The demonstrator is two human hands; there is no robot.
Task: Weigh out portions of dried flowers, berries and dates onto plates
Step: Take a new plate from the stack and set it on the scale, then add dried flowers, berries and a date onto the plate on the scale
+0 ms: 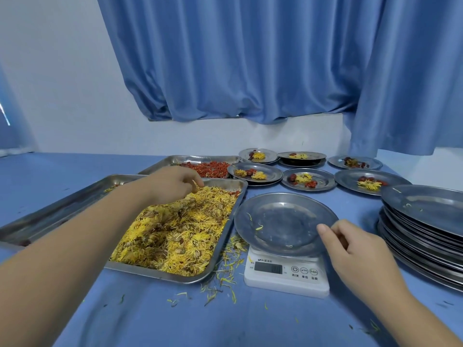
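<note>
Dried flowers [175, 234] fill the middle steel tray [155, 272], a yellow heap that runs from its near edge to its far right corner. The left hand [172, 184] reaches over this tray to the far end of the heap, with its fingers [196, 182] curled down and bunched, pinching a few strands of the flowers. Just right of the tray stands a white scale [285, 274] with a steel plate [283, 221] on top that holds only a few stray petals. The right hand [355, 251] grips this plate at its near right rim, thumb on top and fingers curled at the edge. Loose petals [225, 266] lie on the blue tabletop [225, 321] between tray and scale. Behind the flower tray is a berry tray [160, 162] with red berries [210, 167], and to its left a third tray [62, 209] with a dark date [25, 242] at its near end. Six filled plates [328, 181] sit at the far right in two rows, each with flowers and red fruit. A stack of plates [426, 206] stands on the right.
</note>
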